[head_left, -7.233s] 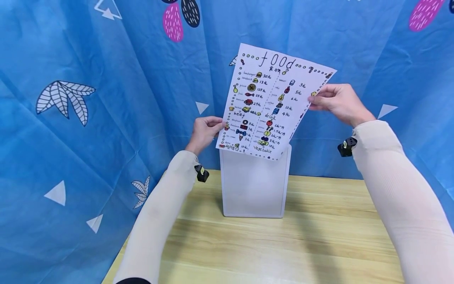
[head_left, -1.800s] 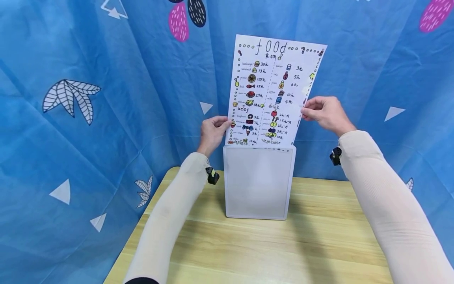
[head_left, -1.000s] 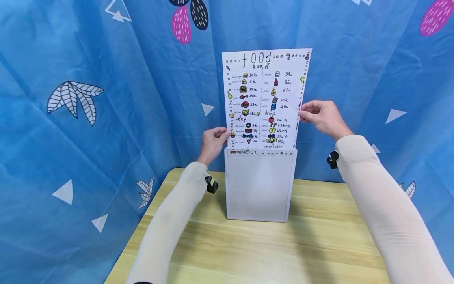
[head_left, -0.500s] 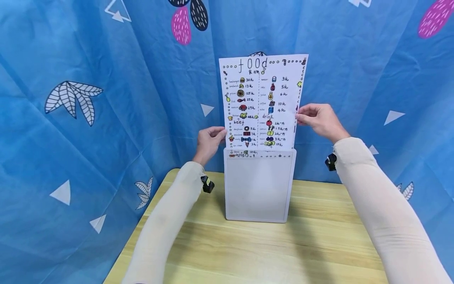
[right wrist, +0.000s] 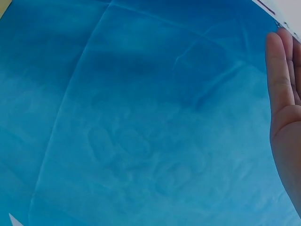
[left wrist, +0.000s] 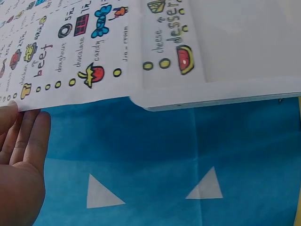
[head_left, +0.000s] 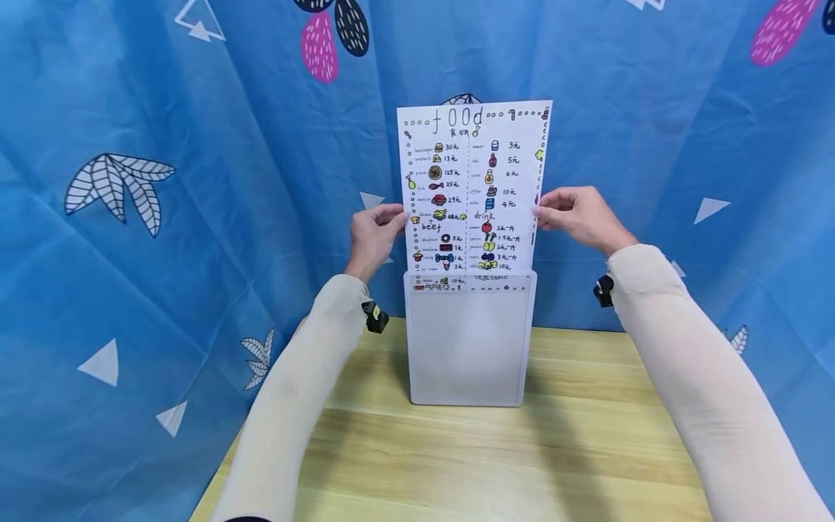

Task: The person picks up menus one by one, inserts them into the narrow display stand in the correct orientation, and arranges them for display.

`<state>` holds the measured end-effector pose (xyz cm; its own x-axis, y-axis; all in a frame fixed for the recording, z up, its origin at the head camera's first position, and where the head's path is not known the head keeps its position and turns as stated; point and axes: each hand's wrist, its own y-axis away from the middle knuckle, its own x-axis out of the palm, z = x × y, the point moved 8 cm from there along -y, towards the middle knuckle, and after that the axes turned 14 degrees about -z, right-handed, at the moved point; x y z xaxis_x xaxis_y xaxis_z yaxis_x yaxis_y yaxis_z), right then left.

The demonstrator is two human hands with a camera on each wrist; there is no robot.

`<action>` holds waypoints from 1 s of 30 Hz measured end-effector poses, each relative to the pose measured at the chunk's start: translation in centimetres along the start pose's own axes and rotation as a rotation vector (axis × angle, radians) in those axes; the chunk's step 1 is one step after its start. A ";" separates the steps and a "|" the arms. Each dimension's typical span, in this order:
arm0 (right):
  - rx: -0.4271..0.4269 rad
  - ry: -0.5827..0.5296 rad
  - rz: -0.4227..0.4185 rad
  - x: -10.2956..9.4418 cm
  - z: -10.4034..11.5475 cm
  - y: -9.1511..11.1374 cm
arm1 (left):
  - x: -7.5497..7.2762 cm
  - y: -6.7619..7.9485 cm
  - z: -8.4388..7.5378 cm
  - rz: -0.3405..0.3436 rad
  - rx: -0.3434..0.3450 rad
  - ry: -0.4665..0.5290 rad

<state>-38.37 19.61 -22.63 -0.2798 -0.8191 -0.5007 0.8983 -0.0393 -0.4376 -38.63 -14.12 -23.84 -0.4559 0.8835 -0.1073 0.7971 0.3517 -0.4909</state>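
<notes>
Pinching a handwritten menu sheet [head_left: 454,232] by both side edges, L hand [head_left: 373,235] and R hand [head_left: 583,217] hold it upright, its btm strip inside a clear-front holder [head_left: 466,348]. The holder is at the sheet's 6 o'clock, standing on a wood-look table [head_left: 457,464]. The last rows, incl. "dessert", show through its front; most of the sheet is above the rim.

The step in hand seems to be feeding the sheet in. To do it well, prob. best to keep both edges level & press straight toward 6 o'clock, leaving approx. equal gaps at the holder's 9 & 3. Short, gentle pushes should suit, as a thin sheet may bow or crease. Neither hand steadies the holder, so it could tip or skid.

Pose: L hand grips btwn 8 & 9 o'clock on the sheet, thumb in front, fingers behind. R hand grips btwn 3 & 4, thumb & forefinger nearly together; R wrist view catches only part of it, so can't tell the rest. Pale sleeves [head_left: 290,391] reach in from 7 & 5 o'clock, a black wrist device [head_left: 375,317] on each. At 12, behind: blue patterned curtain [head_left: 215,167].
</notes>
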 end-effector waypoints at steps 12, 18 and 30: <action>-0.043 -0.103 -0.146 -1.5 3.1 -1.3 | -0.6 -1.3 -2.3 -0.052 0.046 0.017; -0.022 -0.105 -0.177 -1.9 3.2 -1.4 | -0.7 -1.5 -2.7 -0.054 0.042 0.001; -0.015 -0.076 -0.164 -1.7 2.3 -1.0 | -0.3 -0.9 -1.9 -0.037 0.024 -0.016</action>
<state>-37.99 19.71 -19.66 -0.3950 -0.8432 -0.3646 0.8377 -0.1676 -0.5198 -38.41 -14.12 -21.75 -0.4917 0.8647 -0.1022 0.7697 0.3768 -0.5153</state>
